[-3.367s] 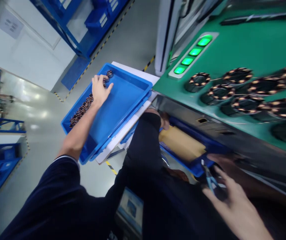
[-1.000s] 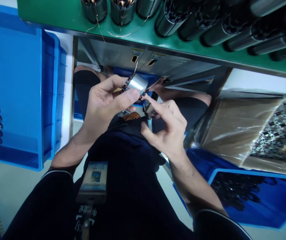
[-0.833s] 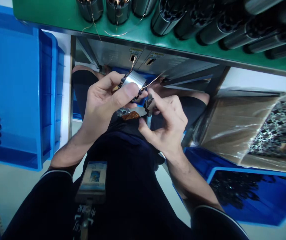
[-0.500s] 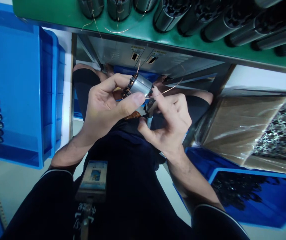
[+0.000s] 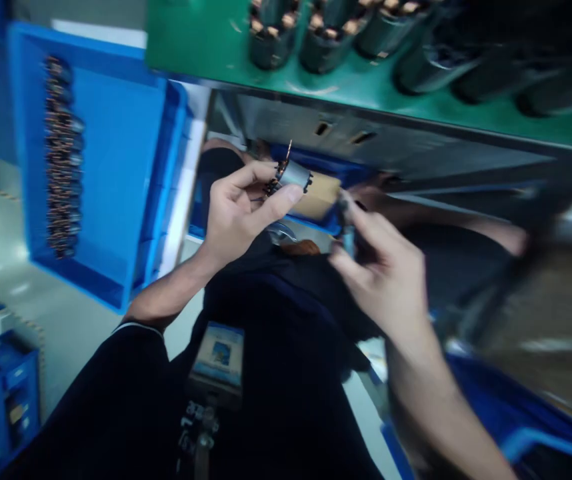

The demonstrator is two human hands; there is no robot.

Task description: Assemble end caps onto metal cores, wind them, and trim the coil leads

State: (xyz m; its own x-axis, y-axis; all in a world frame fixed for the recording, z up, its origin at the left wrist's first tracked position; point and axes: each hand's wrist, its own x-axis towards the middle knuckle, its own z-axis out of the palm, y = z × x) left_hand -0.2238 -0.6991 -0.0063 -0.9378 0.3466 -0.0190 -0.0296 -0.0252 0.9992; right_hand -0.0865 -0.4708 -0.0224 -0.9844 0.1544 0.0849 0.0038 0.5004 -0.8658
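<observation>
My left hand [image 5: 243, 207] is closed around a motor stator [image 5: 295, 176], a short silver cylinder with dark toothed ends and copper windings. A copper wire end [image 5: 289, 150] sticks up from its left end. The thumb presses along the cylinder's near side. To the right and apart from the stator, my right hand [image 5: 383, 267] grips a small dark tool with a light blue handle [image 5: 349, 240]. Motion blurs the tool, so its jaws are unclear. Beneath the hands, a blue bin [image 5: 311, 157] with a tan cardboard piece [image 5: 322, 197] lies between the knees.
On the green bench top [image 5: 201, 47] ahead stand several dark stators [image 5: 272, 50]. At left, a blue crate [image 5: 111, 133] holds a row of wound stators [image 5: 63, 160]. Plastic-wrapped cardboard [image 5: 556, 320] is at right, above another blue bin [image 5: 531, 440].
My right hand has drawn away from the stator to the right with the tool. The long wire at the stator's right end no longer shows. The view has swung left.
</observation>
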